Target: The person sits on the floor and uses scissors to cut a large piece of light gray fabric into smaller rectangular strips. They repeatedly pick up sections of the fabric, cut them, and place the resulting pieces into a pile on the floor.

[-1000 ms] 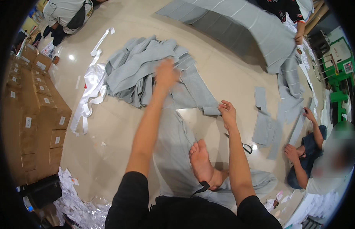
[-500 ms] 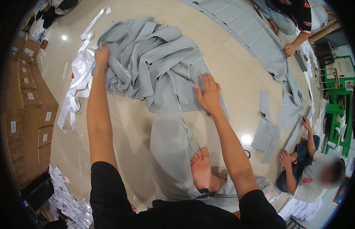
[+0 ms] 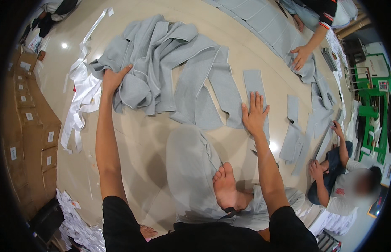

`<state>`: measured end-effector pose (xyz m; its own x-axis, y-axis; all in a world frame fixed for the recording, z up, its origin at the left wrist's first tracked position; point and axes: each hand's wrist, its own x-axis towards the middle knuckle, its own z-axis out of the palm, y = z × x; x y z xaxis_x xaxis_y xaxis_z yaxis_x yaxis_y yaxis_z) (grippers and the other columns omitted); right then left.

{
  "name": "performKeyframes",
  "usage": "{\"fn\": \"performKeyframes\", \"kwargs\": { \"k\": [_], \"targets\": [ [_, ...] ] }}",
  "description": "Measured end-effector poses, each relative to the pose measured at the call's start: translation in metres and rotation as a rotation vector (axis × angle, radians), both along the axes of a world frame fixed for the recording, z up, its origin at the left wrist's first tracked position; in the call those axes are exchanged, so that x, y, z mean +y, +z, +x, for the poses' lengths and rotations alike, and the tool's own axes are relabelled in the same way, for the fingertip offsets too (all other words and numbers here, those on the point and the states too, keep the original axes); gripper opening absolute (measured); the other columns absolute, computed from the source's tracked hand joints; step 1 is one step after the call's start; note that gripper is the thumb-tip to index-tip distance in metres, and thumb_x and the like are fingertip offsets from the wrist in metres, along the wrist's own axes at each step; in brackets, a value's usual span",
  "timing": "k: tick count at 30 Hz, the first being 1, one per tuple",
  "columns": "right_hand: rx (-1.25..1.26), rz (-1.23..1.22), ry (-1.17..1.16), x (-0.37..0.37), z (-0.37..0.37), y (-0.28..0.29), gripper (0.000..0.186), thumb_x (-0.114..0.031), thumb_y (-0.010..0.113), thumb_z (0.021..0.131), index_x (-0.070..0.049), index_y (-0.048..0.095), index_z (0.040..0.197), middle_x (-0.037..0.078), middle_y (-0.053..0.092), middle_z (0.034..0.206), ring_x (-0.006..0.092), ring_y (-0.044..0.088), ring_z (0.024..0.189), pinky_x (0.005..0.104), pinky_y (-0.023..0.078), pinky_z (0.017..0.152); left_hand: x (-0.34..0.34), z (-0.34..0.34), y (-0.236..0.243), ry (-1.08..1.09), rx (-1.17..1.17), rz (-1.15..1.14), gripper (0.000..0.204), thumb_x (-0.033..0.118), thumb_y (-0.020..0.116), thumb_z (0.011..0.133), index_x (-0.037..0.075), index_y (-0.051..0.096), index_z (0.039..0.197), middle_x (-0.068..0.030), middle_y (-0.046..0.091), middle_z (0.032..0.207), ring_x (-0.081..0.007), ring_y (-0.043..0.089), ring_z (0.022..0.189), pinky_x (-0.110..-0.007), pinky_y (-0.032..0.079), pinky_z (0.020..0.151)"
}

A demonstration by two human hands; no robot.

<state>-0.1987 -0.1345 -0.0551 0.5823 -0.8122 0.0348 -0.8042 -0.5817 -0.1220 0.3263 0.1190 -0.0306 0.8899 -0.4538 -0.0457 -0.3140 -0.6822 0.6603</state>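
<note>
Grey fabric pile, crumpled at upper centre, is gripped by the left hand; a flat grey strip is pressed under the right hand, fingers spread.

Bare floor lies open between fabric heap and knee.
</note>
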Motion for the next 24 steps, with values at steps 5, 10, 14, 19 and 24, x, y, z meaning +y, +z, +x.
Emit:
{"fn": "performKeyframes", "kwargs": {
  "k": [5,10,14,19,24],
  "targets": [
    [0.017,-0.006,-0.134,-0.021,-0.051,-0.002,0.070,-0.052,0.042,0.104,-0.012,0.032,0.160,0.014,0.026,0.167,0.0340,0.018,0.156,0.0701,0.006,0.119,-0.057,-0.042,0.006,-0.120,0.181,-0.032,0.079,0.043,0.086,0.074,-0.017,0.061,0.119,-0.0309,0.067,0.122,-0.0370,0.066,0.115,-0.041,0.051,0.099],
    [0.009,0.016,-0.262,-0.043,-0.098,-0.003,0.070,-0.051,0.041,0.104,-0.011,0.031,0.160,0.014,0.026,0.168,0.0340,0.017,0.157,0.0698,0.006,0.119,-0.078,-0.059,0.008,-0.381,0.093,-0.254,0.054,0.025,0.083,0.078,-0.011,0.067,0.116,-0.0234,0.072,0.115,-0.0354,0.071,0.104,-0.040,0.053,0.093],
    [0.018,0.056,-0.208,-0.061,-0.099,0.004,0.070,-0.050,0.041,0.104,-0.009,0.030,0.160,0.013,0.025,0.168,0.0342,0.016,0.157,0.0677,0.007,0.121,-0.032,0.011,0.004,-0.366,0.072,-0.119,0.048,0.021,0.081,0.080,-0.010,0.068,0.114,-0.0195,0.074,0.110,-0.0307,0.071,0.101,-0.039,0.054,0.090],
    [-0.063,0.124,-0.084,-0.061,-0.105,0.024,0.066,-0.046,0.041,0.105,-0.010,0.032,0.159,0.013,0.026,0.168,0.0337,0.019,0.156,0.0647,0.010,0.122,0.045,0.071,-0.009,-0.305,0.043,0.037,0.058,0.026,0.082,0.081,-0.011,0.065,0.123,-0.0207,0.072,0.115,-0.0301,0.069,0.105,-0.039,0.052,0.093],
    [-0.178,0.082,-0.156,-0.025,-0.188,0.044,0.054,-0.038,0.041,0.106,-0.009,0.043,0.152,0.014,0.037,0.162,0.0334,0.032,0.150,0.0659,0.021,0.118,0.041,-0.002,0.018,0.175,-0.174,0.863,0.076,0.050,0.076,0.083,-0.009,0.062,0.129,-0.0268,0.056,0.143,-0.0396,0.052,0.135,-0.051,0.041,0.111]
  ]
}}
